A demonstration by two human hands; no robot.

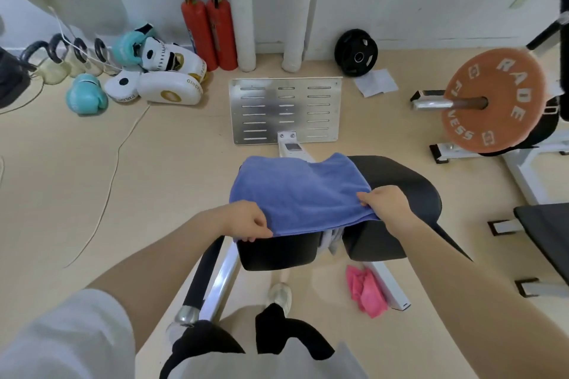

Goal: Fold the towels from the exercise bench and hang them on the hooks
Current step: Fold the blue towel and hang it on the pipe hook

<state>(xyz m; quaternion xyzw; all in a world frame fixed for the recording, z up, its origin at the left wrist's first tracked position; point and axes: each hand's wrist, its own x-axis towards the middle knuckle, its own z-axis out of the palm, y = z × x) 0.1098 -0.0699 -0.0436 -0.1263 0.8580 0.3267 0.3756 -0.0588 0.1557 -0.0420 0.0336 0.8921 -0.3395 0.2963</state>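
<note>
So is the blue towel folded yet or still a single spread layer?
Folded at least once: the blue towel shows doubled layers along its near edge, where the left hand and right hand pinch its corners on the bench.

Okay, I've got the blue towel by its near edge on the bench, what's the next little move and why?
Probably carry the near edge forward onto the far edge, halving it. The blue towel lies spread on the black bench pad, and your left hand and right hand pinch its two near corners.
</note>
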